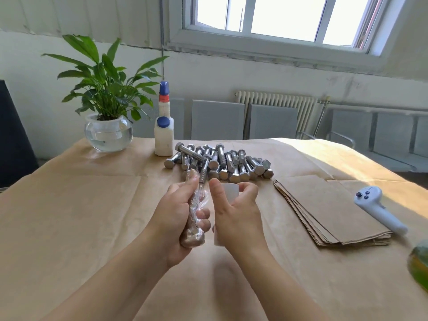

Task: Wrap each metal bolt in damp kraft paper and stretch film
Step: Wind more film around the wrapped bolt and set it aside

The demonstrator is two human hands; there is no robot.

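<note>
Head view: a table [69, 216] covered in brown paper fills the near and middle ground, with a window [278, 17] high on the far wall and a radiator [275, 103] under it. At the far left of the table stands a leafy plant [104, 79] in a round glass bowl [108, 133] holding water. Just right of it, a white bottle [164, 133] with a blue cap stands upright at the table's far edge. On the right, a stack of brown paper sheets [331, 209] lies flat, and right of the stack lies a pale handheld controller [377, 208]. A blurred green and yellow thing [419, 267] shows at the right edge; what it is cannot be told. A pile of bare metal bolts [220, 163] lies in the middle, near the bottle and left of the stack.

Nearer, above the table, the left hand [178, 218] has its fingers curled round a bolt wrapped in brown paper [193, 237], held nearly upright with clear film [199, 200] bunched around its middle. The right hand [236, 212], just beside it, grips a white roll [228, 193], thumb raised and fingers curled over the roll's far end. The film runs between the wrapped bolt and the roll.
</note>
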